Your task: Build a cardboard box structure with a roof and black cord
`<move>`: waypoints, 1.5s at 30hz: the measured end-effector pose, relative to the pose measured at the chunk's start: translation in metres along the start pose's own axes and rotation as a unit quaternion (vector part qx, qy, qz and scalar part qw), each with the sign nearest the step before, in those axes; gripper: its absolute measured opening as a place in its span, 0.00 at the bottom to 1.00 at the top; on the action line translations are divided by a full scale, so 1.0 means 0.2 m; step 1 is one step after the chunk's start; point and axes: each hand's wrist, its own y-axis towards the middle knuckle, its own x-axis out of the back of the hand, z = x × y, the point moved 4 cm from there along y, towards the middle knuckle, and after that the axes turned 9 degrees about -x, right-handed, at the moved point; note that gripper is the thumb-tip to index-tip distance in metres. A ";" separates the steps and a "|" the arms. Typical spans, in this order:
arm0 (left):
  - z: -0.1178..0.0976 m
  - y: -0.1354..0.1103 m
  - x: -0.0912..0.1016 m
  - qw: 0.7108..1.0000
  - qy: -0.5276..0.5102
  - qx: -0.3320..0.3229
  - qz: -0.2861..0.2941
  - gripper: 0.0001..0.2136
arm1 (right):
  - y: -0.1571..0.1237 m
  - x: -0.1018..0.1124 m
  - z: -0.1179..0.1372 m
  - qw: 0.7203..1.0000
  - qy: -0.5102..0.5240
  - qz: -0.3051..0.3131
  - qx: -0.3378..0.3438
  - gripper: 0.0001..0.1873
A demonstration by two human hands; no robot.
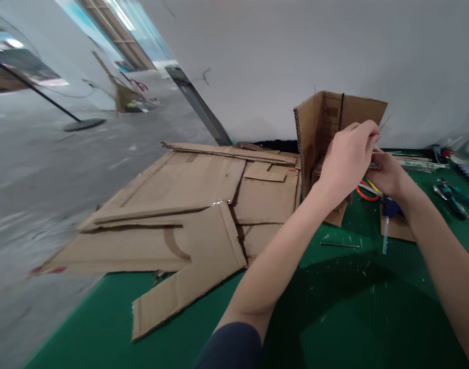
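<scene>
Head view: box [308,138], brown corrugated cardboard, open-fronted, upright on the green desk [334,307] by the wall [250,56]; interior partly hidden by the left hand [349,154]. Left and right hands [388,173] meet before it, fingers close together; whether gripping anything, cannot tell. Right: scissors [368,198], orange-handled; pliers [451,199]. Nearer: thin rod [340,245]. Left: overlapping flat cardboard sheets [204,177].

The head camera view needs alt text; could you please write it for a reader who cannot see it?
A person's left hand and right hand are close together in front of a standing cardboard structure on a green table; anything held is hard to make out. Flat cardboard pieces lie to the left, and pliers to the right.
</scene>
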 end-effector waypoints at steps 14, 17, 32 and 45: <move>0.09 0.01 0.02 0.992 -0.092 0.072 -0.054 0.06 | -0.01 0.02 0.01 0.998 -0.030 0.042 0.023 0.10; 0.09 0.01 0.03 0.991 -0.098 0.082 -0.044 0.05 | -0.01 0.02 0.01 0.999 -0.029 0.037 0.018 0.12; 0.06 0.01 0.07 0.991 -0.119 0.043 0.039 0.07 | -0.03 0.01 0.03 0.999 0.000 0.041 -0.001 0.10; 0.14 0.02 0.07 0.977 -0.184 0.106 0.011 0.06 | -0.01 0.00 0.00 0.997 -0.048 0.043 0.030 0.09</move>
